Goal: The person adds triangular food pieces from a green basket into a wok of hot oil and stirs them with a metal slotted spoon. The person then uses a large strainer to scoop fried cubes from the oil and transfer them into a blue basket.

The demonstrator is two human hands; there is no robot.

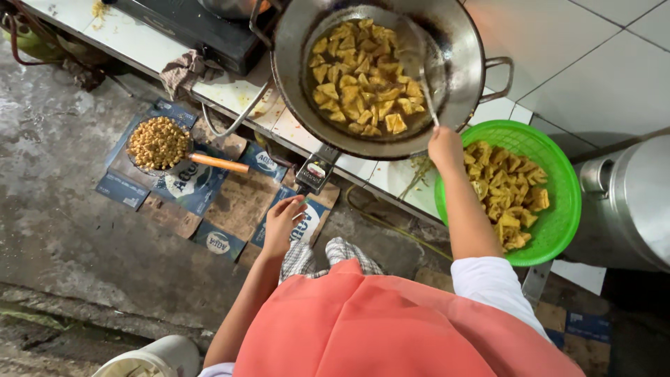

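Skimmer point(421, 66) handle was gripped in the closed right hand point(445, 145), its head dipped among the frying yellow pieces point(363, 70) in the wok point(460, 42). Left hand point(283, 225) hung open, empty, above floor cardboard point(237, 206). Green basket point(558, 209) sat beside the wok on the table point(579, 77).

Wok point(460, 42) on counter point(230, 94); basket point(558, 223) right below; pan point(159, 144) left on floor.

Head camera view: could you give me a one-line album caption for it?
Right hand holds a skimmer in a wok of frying yellow pieces, beside a green basket; left hand hangs free.
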